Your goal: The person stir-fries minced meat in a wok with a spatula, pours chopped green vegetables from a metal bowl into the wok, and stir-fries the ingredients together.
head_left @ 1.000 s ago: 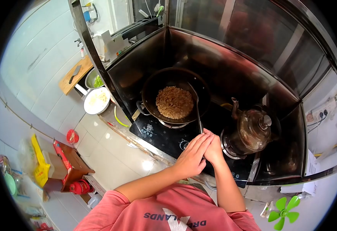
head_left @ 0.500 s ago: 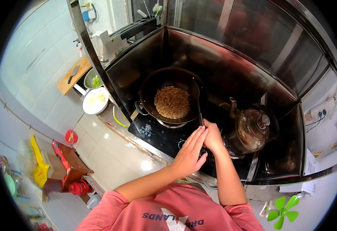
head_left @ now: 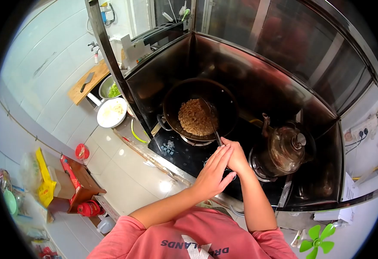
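Note:
A dark wok sits on the black gas hob, with a heap of brown, crumbly food in it. The dark head of a long-handled spatula is in the right part of the heap. My right hand is closed around the handle near the wok's front rim. My left hand has straight fingers laid against my right hand and the handle's end, its thumb apart; whether its palm touches the handle is hidden.
A metal kettle stands on the right burner. Metal splash panels surround the hob. To the left are a white pan of pale food, a bowl of chopped greens, and a knife on a cutting board.
The spatula's head has moved from the wok's right side left into the food, and the heap is pushed narrower. The camera view has shifted slightly; both hands stay together.

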`<state>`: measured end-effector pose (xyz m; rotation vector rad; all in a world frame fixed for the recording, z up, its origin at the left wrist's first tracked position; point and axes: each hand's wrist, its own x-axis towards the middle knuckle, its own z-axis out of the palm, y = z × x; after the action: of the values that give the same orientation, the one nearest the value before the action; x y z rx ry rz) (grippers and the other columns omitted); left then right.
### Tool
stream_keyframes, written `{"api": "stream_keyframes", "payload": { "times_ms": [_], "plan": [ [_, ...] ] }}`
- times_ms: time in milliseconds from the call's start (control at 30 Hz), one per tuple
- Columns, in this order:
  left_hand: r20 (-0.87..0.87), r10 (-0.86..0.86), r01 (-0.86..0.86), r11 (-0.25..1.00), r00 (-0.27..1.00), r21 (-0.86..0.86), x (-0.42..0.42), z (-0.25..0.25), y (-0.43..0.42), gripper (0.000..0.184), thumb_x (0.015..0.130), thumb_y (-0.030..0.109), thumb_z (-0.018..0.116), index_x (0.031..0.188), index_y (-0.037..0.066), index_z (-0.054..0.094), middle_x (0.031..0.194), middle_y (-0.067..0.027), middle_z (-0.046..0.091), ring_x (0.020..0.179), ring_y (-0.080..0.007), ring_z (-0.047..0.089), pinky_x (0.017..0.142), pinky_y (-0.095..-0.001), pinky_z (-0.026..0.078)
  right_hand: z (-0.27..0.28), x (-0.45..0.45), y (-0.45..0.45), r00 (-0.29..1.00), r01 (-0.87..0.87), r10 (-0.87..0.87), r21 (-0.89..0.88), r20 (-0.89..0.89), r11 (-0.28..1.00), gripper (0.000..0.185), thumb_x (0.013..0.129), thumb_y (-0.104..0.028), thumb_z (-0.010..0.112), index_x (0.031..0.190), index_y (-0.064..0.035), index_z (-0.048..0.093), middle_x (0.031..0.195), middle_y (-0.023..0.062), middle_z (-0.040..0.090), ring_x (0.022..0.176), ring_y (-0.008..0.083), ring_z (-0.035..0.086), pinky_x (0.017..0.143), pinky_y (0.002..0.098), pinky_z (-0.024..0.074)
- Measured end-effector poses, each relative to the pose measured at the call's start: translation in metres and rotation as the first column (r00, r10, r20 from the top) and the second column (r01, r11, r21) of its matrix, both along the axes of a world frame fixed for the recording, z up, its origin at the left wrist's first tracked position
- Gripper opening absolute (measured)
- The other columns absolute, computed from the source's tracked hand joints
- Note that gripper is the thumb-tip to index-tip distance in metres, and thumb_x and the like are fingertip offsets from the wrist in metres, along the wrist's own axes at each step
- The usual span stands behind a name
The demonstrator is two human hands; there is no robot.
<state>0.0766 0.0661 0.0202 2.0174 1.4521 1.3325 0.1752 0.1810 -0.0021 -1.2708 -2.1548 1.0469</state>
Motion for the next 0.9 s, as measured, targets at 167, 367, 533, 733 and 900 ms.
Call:
{"api": "stream_keyframes", "payload": {
  "times_ms": [167,367,533,733,900],
  "plan": [
    [0.012,-0.064,0.063,0.997,0.998,0.033,0.001,0.003,-0.002,0.070,0.082,0.019,0.065,0.138,-0.003,0.030,0.141,-0.0212,0.033,0.131,-0.0374,0.031,0.108,-0.0428,0.026,0.020,0.007,-0.016,1.000,0.021,-0.021,0.037,0.017,0.999,0.048,0.083,-0.018,0.055,0.123,0.0096,0.050,0.102,0.0281,0.063,0.095,0.0286,0.064,0.082,0.0305,0.0476],
    [0.008,-0.107,0.107,0.994,0.994,0.015,0.003,0.005,-0.005,0.065,0.084,0.021,0.063,0.137,-0.002,0.032,0.139,-0.0217,0.036,0.129,-0.0372,0.033,0.107,-0.0423,0.029,0.018,0.016,-0.022,0.998,0.059,-0.059,0.003,0.034,0.998,0.050,0.080,-0.014,0.055,0.128,-0.0009,0.050,0.110,0.0263,0.059,0.106,0.0372,0.058,0.088,0.0382,0.0464],
    [-0.018,-0.104,0.104,0.995,0.994,-0.003,0.003,-0.001,-0.006,0.063,0.086,0.025,0.061,0.137,-0.002,0.034,0.137,-0.0220,0.038,0.128,-0.0371,0.035,0.105,-0.0424,0.031,-0.002,0.018,-0.025,0.990,0.141,-0.141,0.008,-0.001,0.990,0.049,0.082,-0.019,0.057,0.122,0.0084,0.051,0.108,0.0277,0.061,0.104,0.0288,0.061,0.087,0.0315,0.0464],
    [-0.018,-0.067,0.066,0.997,0.998,-0.048,0.004,-0.006,-0.007,0.062,0.087,0.028,0.059,0.135,-0.003,0.034,0.132,-0.0223,0.042,0.124,-0.0373,0.039,0.103,-0.0417,0.034,-0.004,0.015,-0.028,0.986,0.161,-0.160,-0.010,0.053,0.987,0.050,0.081,-0.018,0.054,0.128,0.0020,0.049,0.110,0.0267,0.059,0.104,0.0375,0.058,0.088,0.0386,0.0467],
    [-0.026,-0.063,0.062,0.996,0.998,-0.068,0.003,-0.006,-0.006,0.063,0.088,0.029,0.059,0.135,-0.003,0.033,0.130,-0.0225,0.043,0.122,-0.0367,0.041,0.101,-0.0409,0.035,0.017,0.010,-0.033,0.979,0.188,-0.179,-0.091,0.097,0.978,0.055,0.081,-0.021,0.055,0.129,0.0029,0.046,0.102,0.0274,0.062,0.099,0.0377,0.061,0.085,0.0399,0.0479]
  ]
}}
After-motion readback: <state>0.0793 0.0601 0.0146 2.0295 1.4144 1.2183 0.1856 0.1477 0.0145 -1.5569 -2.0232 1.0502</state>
